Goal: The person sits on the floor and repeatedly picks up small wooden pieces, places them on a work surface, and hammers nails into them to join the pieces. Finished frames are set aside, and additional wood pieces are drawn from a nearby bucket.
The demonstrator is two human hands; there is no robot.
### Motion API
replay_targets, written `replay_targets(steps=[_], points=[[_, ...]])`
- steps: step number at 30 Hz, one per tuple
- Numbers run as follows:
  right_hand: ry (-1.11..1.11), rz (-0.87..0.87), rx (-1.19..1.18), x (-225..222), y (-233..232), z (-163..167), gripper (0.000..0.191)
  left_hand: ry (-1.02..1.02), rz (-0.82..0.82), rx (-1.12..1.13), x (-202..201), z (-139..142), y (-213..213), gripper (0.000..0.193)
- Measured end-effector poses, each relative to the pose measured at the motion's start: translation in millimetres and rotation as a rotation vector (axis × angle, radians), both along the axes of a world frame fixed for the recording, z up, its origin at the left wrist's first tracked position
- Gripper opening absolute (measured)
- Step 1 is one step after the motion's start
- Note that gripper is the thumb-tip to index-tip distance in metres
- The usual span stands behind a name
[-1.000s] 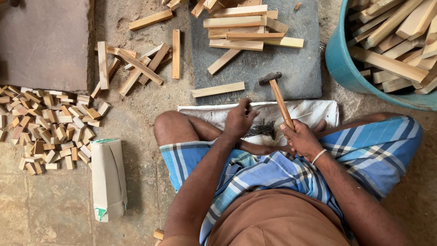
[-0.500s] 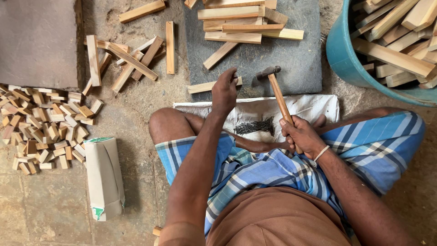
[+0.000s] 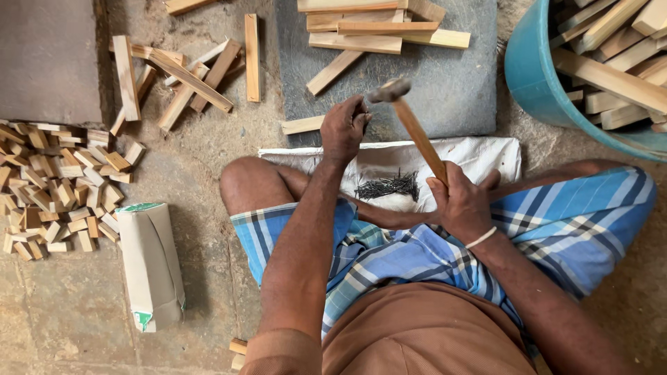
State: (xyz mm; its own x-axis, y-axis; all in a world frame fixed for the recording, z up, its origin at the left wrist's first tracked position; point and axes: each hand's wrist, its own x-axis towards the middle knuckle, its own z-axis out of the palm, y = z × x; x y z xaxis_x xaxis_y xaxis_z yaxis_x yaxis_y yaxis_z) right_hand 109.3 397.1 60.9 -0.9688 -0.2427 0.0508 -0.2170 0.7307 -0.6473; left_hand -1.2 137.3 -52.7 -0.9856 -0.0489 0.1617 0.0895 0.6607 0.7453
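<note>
My right hand point(image 3: 462, 201) grips the wooden handle of a hammer point(image 3: 415, 128), whose metal head is raised near my left hand. My left hand point(image 3: 344, 128) is closed over the near end of a short wooden strip point(image 3: 302, 125) at the edge of a dark stone slab point(image 3: 451, 90). Whether it pinches a nail I cannot tell. A small heap of dark nails point(image 3: 389, 186) lies on a white sack point(image 3: 479, 156) spread between my knees.
More wooden strips point(image 3: 361, 31) are stacked at the slab's far side. Loose strips point(image 3: 187, 73) and a pile of small wood blocks point(image 3: 55, 187) lie to the left. A paper-wrapped package point(image 3: 151, 264) sits near my left knee. A blue tub point(image 3: 556, 90) of wood pieces stands at right.
My left hand left the nails on the sack and reached forward to the wooden strip at the slab's edge. The hammer has tilted so its head is close to that hand.
</note>
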Motion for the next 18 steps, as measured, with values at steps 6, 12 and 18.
replay_targets(steps=[6,12,18], points=[[-0.132,0.027,0.235,-15.8,-9.8,3.3,0.034,0.091,0.013,-0.041,-3.0,-8.3,3.0,0.033],[-0.028,-0.095,-0.069,2.9,18.0,10.8,0.04,0.017,-0.147,0.112,2.2,-10.9,-9.6,0.075],[0.326,0.094,0.105,0.4,1.9,-13.9,0.015,-0.019,-0.153,0.09,-2.2,-17.4,-14.6,0.091]])
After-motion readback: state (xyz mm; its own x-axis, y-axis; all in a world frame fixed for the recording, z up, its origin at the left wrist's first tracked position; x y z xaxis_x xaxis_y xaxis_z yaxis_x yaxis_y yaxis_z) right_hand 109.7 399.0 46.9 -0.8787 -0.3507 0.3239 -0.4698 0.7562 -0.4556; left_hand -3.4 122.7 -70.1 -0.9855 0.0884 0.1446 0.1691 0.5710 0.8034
